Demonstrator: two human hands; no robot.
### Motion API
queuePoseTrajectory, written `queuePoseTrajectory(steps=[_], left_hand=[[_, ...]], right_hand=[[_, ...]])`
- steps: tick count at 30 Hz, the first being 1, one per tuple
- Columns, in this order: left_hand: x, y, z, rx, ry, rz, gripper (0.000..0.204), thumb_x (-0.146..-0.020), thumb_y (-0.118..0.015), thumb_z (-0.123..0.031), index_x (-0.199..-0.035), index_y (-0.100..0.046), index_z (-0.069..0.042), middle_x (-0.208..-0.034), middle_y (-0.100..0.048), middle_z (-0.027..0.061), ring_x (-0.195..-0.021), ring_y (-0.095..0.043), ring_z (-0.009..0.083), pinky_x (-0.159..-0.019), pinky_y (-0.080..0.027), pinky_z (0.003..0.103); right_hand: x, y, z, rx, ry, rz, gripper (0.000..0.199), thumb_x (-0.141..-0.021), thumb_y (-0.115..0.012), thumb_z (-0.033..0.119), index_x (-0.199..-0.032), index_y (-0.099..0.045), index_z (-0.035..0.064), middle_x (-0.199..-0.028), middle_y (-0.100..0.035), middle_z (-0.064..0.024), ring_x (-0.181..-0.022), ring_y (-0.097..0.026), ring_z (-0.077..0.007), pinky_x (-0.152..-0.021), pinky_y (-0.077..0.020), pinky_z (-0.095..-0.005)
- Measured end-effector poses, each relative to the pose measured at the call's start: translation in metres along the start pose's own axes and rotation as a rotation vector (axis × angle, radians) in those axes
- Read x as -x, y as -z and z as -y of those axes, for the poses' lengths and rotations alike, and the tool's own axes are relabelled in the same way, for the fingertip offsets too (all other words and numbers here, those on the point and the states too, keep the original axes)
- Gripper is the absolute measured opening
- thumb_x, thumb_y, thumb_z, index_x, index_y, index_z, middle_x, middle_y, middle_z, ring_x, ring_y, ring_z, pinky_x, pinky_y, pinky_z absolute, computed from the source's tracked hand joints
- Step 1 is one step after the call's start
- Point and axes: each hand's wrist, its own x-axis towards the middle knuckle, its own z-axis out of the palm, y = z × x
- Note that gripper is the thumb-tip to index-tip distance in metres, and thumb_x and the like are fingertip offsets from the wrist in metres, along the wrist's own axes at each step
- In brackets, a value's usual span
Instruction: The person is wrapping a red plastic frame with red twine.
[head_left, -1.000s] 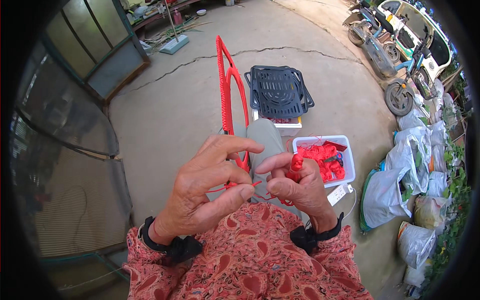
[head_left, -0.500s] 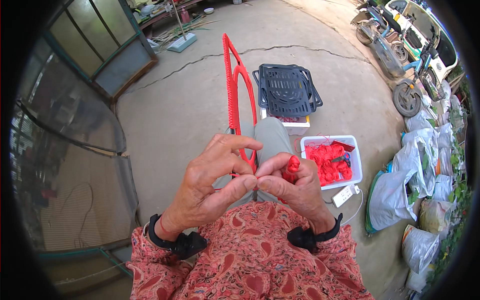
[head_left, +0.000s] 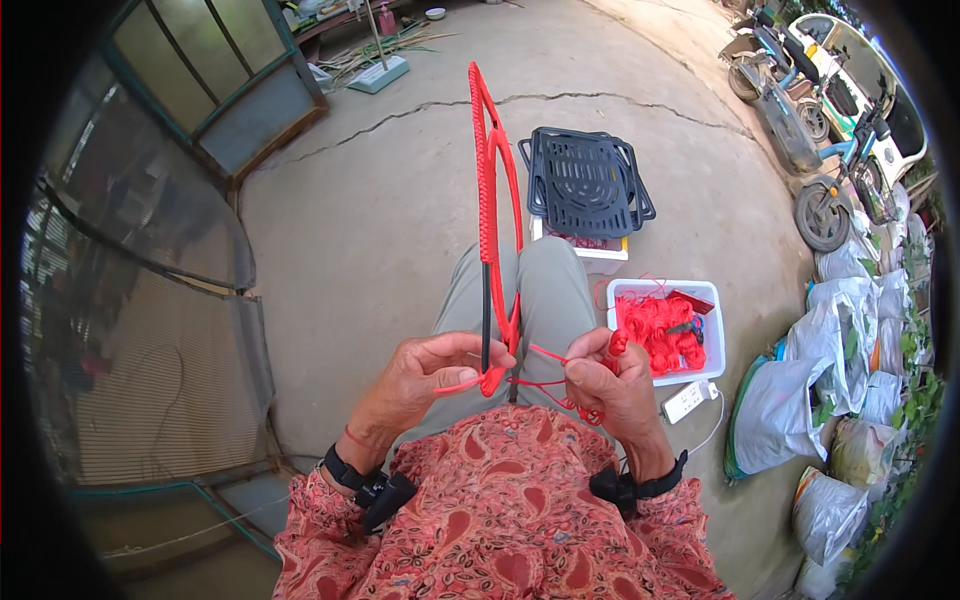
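- Left hand (head_left: pixel 415 378) grasped the red-wrapped frame (head_left: pixel 481 190) at its lower end, over the lap (head_left: pixel 553 300).
- Right hand (head_left: pixel 622 388) pinched red cord (head_left: pixel 538 384).
- White tub (head_left: pixel 717 345) held red hanks (head_left: pixel 662 335) and scissors (head_left: pixel 696 325).

I have an open lane over the concrete floor (head_left: pixel 350 220) at middle left of the frame, between the mesh panel (head_left: pixel 160 400) at far left and the tall red frame (head_left: pixel 486 200), which bars a straight sweep rightward from the left hand (head_left: pixel 415 378). At centre, red cord (head_left: pixel 540 383) strings across the gap before the right hand (head_left: pixel 610 385), with the white tub (head_left: pixel 716 340) and power strip (head_left: pixel 685 403) crowding its right and dark slatted racks (head_left: pixel 585 180) above; clearance behind the left fingers I can't fairly judge.
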Motion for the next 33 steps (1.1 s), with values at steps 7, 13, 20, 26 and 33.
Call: queuePoseTrajectory(steps=[7,13,20,26,33], left_hand=[[-0.044,-0.010,0.014,0.076,0.025,0.322,0.033,-0.085,-0.065,-0.019,-0.111,-0.060,0.002,-0.095,-0.065,0.0099,-0.094,-0.061,0.0147,-0.084,-0.047,0.028],[-0.089,-0.046,0.020,0.146,0.144,0.552,0.023,-0.085,-0.066,-0.015,-0.099,-0.061,0.003,-0.089,-0.066,0.0121,-0.080,-0.063,0.0168,-0.075,-0.050,0.029],[-0.104,-0.088,0.020,0.177,0.162,0.596,0.021,-0.086,-0.064,-0.011,-0.099,-0.057,0.003,-0.082,-0.066,0.0151,-0.067,-0.066,0.0205,-0.063,-0.055,0.029],[-0.104,-0.122,0.030,0.311,0.232,0.581,0.022,-0.088,-0.063,-0.011,-0.102,-0.054,0.003,-0.079,-0.065,0.0108,-0.065,-0.065,0.0169,-0.060,-0.054,0.027],[-0.106,-0.139,0.055,0.332,0.232,0.548,0.021,-0.088,-0.062,-0.012,-0.100,-0.052,0.002,-0.078,-0.063,0.0091,-0.063,-0.062,0.0135,-0.057,-0.052,0.025]], right_hand=[[0.013,0.022,-0.005,-0.261,0.069,-0.115,0.012,-0.087,-0.060,0.013,-0.092,-0.054,0.0043,-0.050,-0.034,0.0049,-0.037,-0.028,-0.0053,-0.040,-0.0249,-0.0243],[0.035,0.043,0.000,-0.385,0.092,-0.258,0.008,-0.088,-0.059,0.011,-0.093,-0.056,0.0054,-0.051,-0.034,0.0063,-0.039,-0.029,-0.0048,-0.041,-0.0256,-0.0231],[0.061,0.057,0.005,-0.405,0.132,-0.372,0.008,-0.089,-0.059,0.013,-0.094,-0.056,0.0074,-0.051,-0.033,0.0068,-0.039,-0.030,-0.0050,-0.042,-0.0266,-0.0237],[0.073,0.057,0.019,-0.407,0.176,-0.432,0.010,-0.091,-0.056,0.015,-0.097,-0.056,0.0075,-0.051,-0.031,0.0066,-0.040,-0.031,-0.0050,-0.042,-0.0270,-0.0228],[0.084,0.066,0.017,-0.409,0.114,-0.497,0.012,-0.092,-0.055,0.016,-0.098,-0.055,0.0063,-0.054,-0.041,0.0031,-0.040,-0.032,-0.0045,-0.041,-0.0268,-0.0211]])
